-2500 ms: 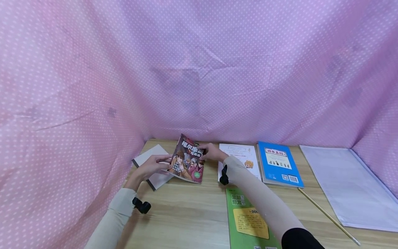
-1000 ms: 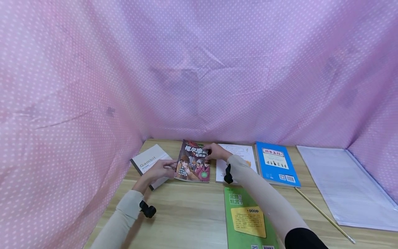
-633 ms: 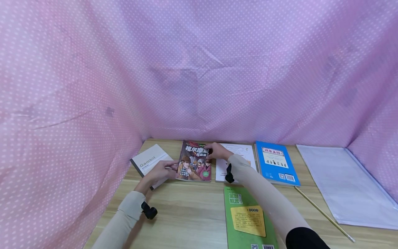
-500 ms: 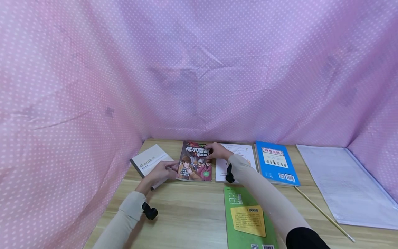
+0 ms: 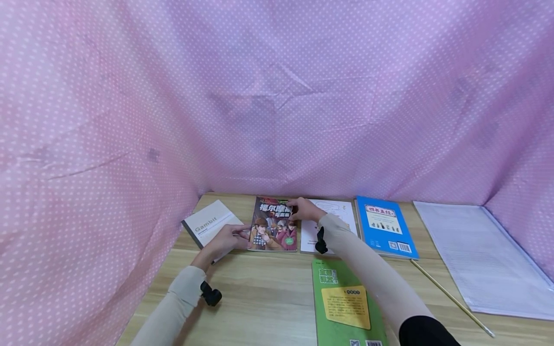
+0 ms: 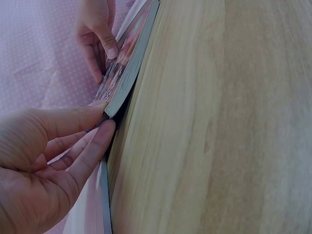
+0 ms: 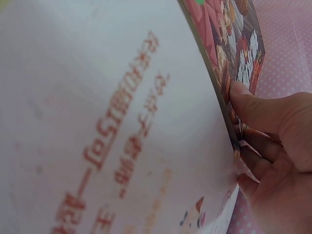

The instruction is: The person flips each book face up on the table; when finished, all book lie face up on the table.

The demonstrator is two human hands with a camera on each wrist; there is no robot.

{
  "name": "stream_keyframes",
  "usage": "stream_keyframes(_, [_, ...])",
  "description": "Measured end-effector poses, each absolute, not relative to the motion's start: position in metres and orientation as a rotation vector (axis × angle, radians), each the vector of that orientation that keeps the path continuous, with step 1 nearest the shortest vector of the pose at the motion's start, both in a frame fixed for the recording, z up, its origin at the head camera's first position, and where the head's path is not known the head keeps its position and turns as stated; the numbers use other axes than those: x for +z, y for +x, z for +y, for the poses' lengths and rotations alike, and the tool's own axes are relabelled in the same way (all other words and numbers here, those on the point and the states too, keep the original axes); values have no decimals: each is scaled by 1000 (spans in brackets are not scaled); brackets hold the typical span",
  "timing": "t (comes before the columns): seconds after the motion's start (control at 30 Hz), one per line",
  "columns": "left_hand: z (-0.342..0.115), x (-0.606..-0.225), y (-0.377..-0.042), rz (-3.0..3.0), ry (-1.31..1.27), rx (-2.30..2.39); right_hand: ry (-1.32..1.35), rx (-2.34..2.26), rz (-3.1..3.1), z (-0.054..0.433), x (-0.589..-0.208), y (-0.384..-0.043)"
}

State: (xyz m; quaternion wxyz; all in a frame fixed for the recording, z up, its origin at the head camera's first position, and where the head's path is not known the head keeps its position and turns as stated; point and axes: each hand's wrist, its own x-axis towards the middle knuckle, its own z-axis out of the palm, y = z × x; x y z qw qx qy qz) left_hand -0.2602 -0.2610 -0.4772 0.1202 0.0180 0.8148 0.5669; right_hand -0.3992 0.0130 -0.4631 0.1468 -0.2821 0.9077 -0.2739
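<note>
A comic-style book (image 5: 272, 230) with a dark, colourful cover lies between the notebook marked "Gambit" (image 5: 209, 222) and a white book (image 5: 308, 240). At its near left corner, my left hand (image 5: 227, 240) pinches it; in the left wrist view the thumb of the left hand (image 6: 44, 156) is on the cover and a finger is under the corner. My right hand (image 5: 305, 210) grips the right edge towards the top. In the right wrist view the right hand (image 7: 287, 141) has its thumb on the cover, and the comic's edge overlaps the white book (image 7: 117, 117).
A blue book (image 5: 387, 228) lies right of the white one, with a green book (image 5: 346, 298) nearer the front. Farther right are a thin yellowish stick (image 5: 452, 298) and a pale translucent folder (image 5: 489, 259). Pink dotted cloth (image 5: 277, 120) surrounds the wooden table (image 5: 259, 298).
The comic book, tilted over the notebook at first, has come down flatter and shifted right with both hands. The "Gambit" lettering on the notebook is now uncovered.
</note>
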Motion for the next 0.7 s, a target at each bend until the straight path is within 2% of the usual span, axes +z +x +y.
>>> stream_keyframes(0.7, [-257,-479,-264,2441,6,1621,-774,-803,2606,15,-463,-402])
